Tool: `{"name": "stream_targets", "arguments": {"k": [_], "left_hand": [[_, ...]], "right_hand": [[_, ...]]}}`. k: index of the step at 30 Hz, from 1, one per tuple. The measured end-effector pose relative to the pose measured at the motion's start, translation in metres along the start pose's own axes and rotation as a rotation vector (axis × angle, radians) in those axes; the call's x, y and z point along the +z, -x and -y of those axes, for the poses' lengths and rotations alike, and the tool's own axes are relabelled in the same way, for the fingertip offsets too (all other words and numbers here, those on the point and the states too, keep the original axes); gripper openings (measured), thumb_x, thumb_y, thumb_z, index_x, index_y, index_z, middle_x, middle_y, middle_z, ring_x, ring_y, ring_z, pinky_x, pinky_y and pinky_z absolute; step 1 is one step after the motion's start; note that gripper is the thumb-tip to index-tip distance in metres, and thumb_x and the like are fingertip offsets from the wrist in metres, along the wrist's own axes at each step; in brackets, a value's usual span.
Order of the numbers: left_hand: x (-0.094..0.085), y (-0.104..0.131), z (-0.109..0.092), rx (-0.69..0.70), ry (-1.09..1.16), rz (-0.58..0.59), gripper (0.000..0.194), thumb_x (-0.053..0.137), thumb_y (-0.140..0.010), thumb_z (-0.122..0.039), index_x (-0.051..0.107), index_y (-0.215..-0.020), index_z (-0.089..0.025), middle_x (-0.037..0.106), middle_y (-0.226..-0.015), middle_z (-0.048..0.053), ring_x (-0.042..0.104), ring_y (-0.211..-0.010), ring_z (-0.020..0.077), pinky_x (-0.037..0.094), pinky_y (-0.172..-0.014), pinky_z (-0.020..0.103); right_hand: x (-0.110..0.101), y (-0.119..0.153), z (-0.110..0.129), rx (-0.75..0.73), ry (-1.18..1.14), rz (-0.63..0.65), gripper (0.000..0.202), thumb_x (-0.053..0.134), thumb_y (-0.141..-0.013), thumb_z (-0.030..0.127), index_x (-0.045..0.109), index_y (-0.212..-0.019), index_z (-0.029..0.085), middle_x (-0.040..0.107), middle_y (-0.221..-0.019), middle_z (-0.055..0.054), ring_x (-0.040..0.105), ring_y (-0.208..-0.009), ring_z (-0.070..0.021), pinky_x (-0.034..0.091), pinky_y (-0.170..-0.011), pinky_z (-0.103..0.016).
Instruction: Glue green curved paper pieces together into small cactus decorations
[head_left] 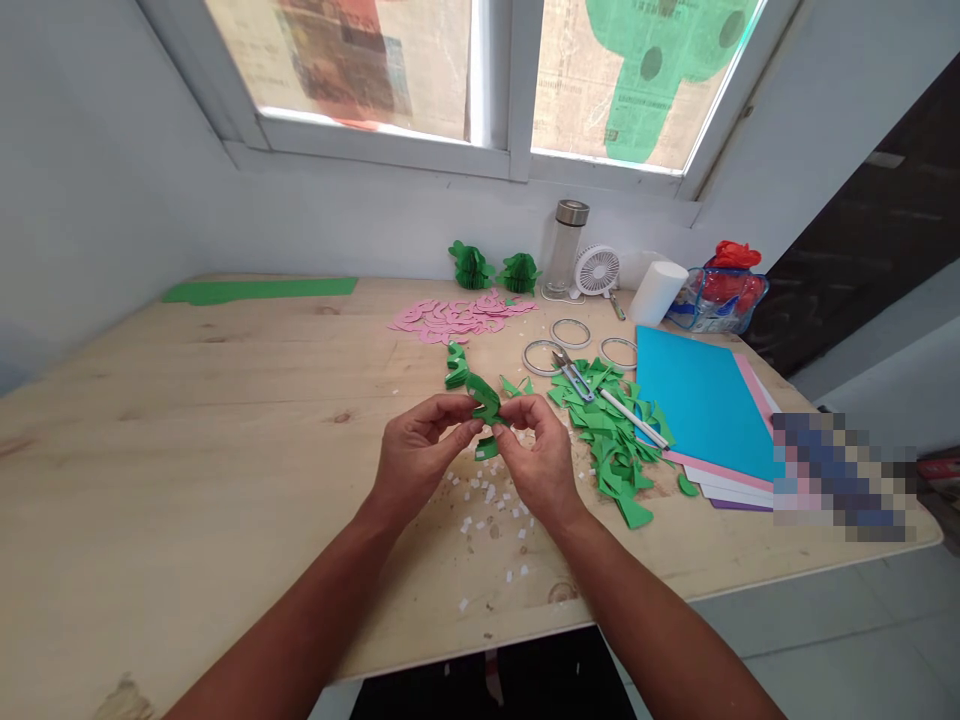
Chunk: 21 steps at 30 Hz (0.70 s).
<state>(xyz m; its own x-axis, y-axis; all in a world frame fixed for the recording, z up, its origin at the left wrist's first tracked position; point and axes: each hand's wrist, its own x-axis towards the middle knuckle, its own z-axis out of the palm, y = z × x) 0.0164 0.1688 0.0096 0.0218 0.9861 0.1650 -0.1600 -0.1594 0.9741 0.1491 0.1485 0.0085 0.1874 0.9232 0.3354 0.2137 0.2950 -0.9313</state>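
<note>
Between my two hands is a small folded green paper cut-out (486,395), pinched from both sides above the tabletop. My left hand (427,450) grips its left edge with thumb and fingertips. On the other side, my right hand (541,455) pinches its right edge. Just beyond lies a stack of green paper cut-outs (456,366). A green piece with a white patch (486,449) shows under the fingertips; whether it joins the held paper I cannot tell. Small white paper bits (491,492) are scattered below my hands.
Green scraps (619,450), snips (576,378) and a white pen (634,418) lie right, near tape rolls (570,333) and coloured sheets (697,400). Behind are pink cut-outs (450,318), green paper ornaments (472,266), a bottle (564,250) and a fan (598,270). A green strip (262,290) lies far left.
</note>
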Motion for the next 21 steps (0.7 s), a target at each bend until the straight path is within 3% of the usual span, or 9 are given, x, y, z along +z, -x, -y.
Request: {"name": "stream_targets", "arguments": {"k": [9, 21], "left_hand": [[-0.0025, -0.005, 0.0081, -0.133, 0.133, 0.091, 0.016, 0.079, -0.065, -0.024, 0.07, -0.076, -0.017, 0.069, -0.073, 0.001, 0.062, -0.067, 0.0139, 0.051, -0.069, 0.026], [-0.0043, -0.0081, 0.0059, -0.109, 0.177, 0.021, 0.016, 0.079, -0.061, -0.025, 0.069, -0.07, -0.016, 0.068, -0.067, 0.002, 0.061, -0.064, 0.0155, 0.051, -0.068, 0.031]], "right_hand": [[0.0001, 0.0, 0.0001, -0.006, 0.016, -0.011, 0.007, 0.059, -0.074, 0.018, 0.055, -0.079, 0.022, 0.06, -0.076, 0.0, 0.056, -0.073, -0.0164, 0.05, -0.07, -0.032], [0.0009, -0.0014, -0.0061, 0.072, -0.112, 0.067, 0.028, 0.067, -0.072, 0.026, 0.059, -0.099, 0.022, 0.067, -0.087, -0.003, 0.063, -0.084, -0.0186, 0.05, -0.078, -0.035]]}}
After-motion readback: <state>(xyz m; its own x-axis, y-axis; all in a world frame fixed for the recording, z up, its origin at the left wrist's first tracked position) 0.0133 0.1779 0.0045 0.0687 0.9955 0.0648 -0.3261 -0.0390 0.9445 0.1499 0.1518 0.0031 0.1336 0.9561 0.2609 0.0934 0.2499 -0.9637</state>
